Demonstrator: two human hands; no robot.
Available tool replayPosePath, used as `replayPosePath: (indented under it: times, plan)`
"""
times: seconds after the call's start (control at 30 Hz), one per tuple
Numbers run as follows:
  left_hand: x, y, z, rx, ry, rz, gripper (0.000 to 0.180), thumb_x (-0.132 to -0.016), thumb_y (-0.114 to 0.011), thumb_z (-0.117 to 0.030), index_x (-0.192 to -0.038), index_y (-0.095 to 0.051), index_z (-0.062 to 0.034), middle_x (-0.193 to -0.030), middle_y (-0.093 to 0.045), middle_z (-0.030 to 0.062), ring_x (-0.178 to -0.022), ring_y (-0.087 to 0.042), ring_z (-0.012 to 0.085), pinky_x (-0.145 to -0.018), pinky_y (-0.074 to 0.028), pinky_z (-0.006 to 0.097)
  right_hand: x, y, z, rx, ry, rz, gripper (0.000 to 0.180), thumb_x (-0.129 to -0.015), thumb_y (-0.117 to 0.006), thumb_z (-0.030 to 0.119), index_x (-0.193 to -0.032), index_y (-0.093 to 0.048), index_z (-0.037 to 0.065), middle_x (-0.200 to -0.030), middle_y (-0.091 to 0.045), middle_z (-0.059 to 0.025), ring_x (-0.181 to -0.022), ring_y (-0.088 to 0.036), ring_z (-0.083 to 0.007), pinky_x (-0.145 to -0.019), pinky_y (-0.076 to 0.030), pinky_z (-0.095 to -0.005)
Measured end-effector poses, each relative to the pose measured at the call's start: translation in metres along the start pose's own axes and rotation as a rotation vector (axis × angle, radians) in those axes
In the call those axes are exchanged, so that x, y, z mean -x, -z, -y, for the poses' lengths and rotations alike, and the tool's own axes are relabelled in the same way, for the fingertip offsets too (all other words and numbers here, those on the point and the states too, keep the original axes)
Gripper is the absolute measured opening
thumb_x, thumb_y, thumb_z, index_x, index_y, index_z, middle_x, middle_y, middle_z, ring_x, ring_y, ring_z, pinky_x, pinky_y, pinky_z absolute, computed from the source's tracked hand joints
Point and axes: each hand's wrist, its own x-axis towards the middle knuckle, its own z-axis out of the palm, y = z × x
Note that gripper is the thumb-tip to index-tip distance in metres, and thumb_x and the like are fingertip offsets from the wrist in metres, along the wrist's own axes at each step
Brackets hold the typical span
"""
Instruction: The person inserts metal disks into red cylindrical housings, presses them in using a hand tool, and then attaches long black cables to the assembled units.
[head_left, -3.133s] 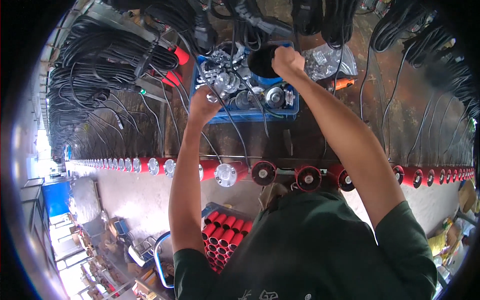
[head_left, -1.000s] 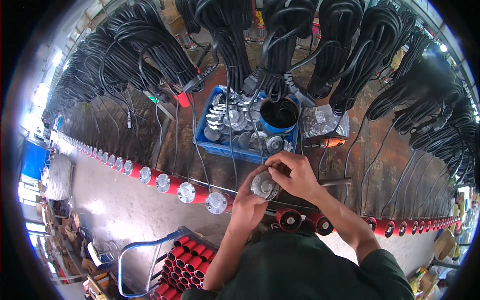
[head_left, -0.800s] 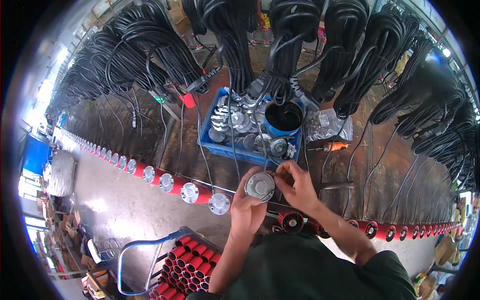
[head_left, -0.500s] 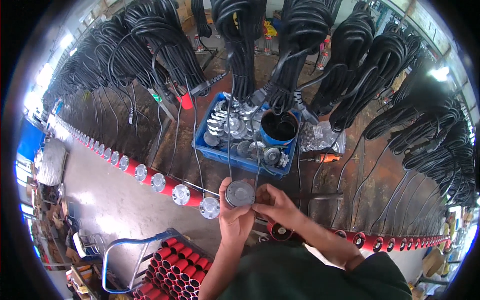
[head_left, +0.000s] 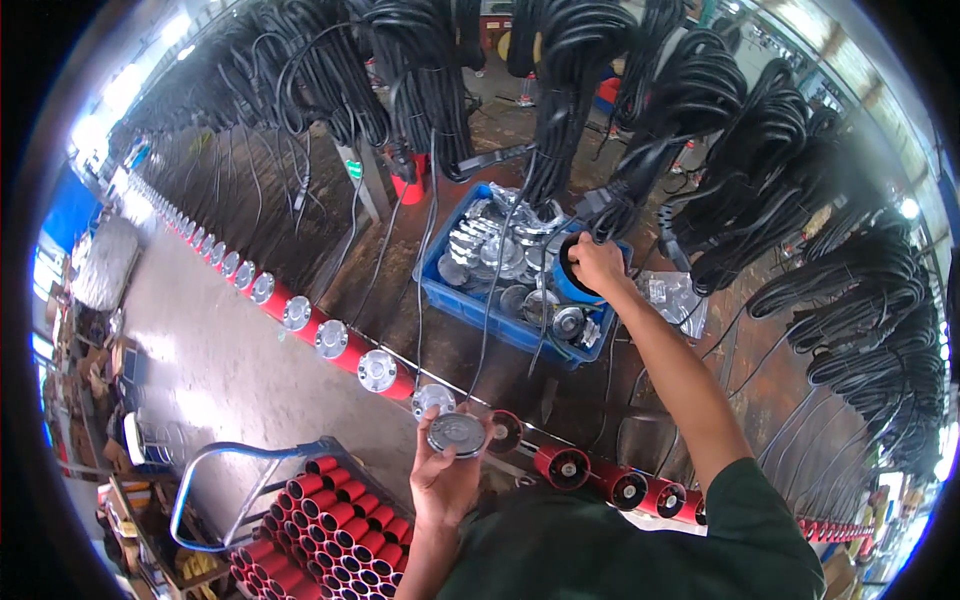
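My left hand [head_left: 445, 488] grips a round silver metal end cap [head_left: 457, 434] by its edge, flat face up, just in front of the row of red tubes. A thin black cable runs down to it. Further up and to the right, my right hand [head_left: 598, 266] dips into a round blue tub [head_left: 573, 287], and its fingertips are hidden inside. The tub stands in a blue plastic crate [head_left: 478, 318] beside many loose silver caps [head_left: 500, 250]. Close to my left hand, an open red tube [head_left: 505, 431] shows its dark end.
Capped red tubes [head_left: 388, 375] line up leftward; uncapped ones [head_left: 562, 467] continue right. Large black cable coils [head_left: 580, 60] hang overhead, loose ends dangling. A clear plastic bag [head_left: 672, 298] lies right of the crate. Lower left, a cart with a blue handle [head_left: 200, 456] carries stacked red tubes [head_left: 335, 520].
My right hand has left the cap and reached up into the blue tub. My left hand keeps the cap, now slightly lower and tilted. The view has shifted.
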Motion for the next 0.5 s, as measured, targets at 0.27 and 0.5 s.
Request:
replayPosePath:
  times: [0.27, 0.5]
  plan:
    - [0.005, 0.022, -0.019, -0.064, -0.038, -0.118, 0.064, -0.082, -0.07, -0.001, -0.142, -0.05, -0.0132, -0.143, -0.057, 0.0211, -0.135, -0.055, 0.0463, -0.123, -0.036, 0.062, 0.01, -0.007, -0.007, -0.086, 0.071, -0.102, 0.02, -0.088, -0.075, 0.017, -0.107, -0.079, 0.016, -0.115, -0.071, -0.0125, -0.103, -0.072, -0.0384, -0.089, -0.059, -0.0514]
    - [-0.014, 0.009, -0.016, -0.111, 0.024, -0.096, 0.058, -0.084, -0.069, -0.002, -0.139, -0.053, -0.0131, -0.14, -0.059, 0.0193, -0.135, -0.056, 0.0436, -0.122, -0.038, 0.061, 0.01, 0.0, -0.016, -0.208, -0.031, -0.032, 0.017, -0.091, -0.076, 0.02, -0.105, -0.076, 0.011, -0.106, -0.075, -0.011, -0.098, -0.073, -0.0359, -0.083, -0.057, -0.0471]
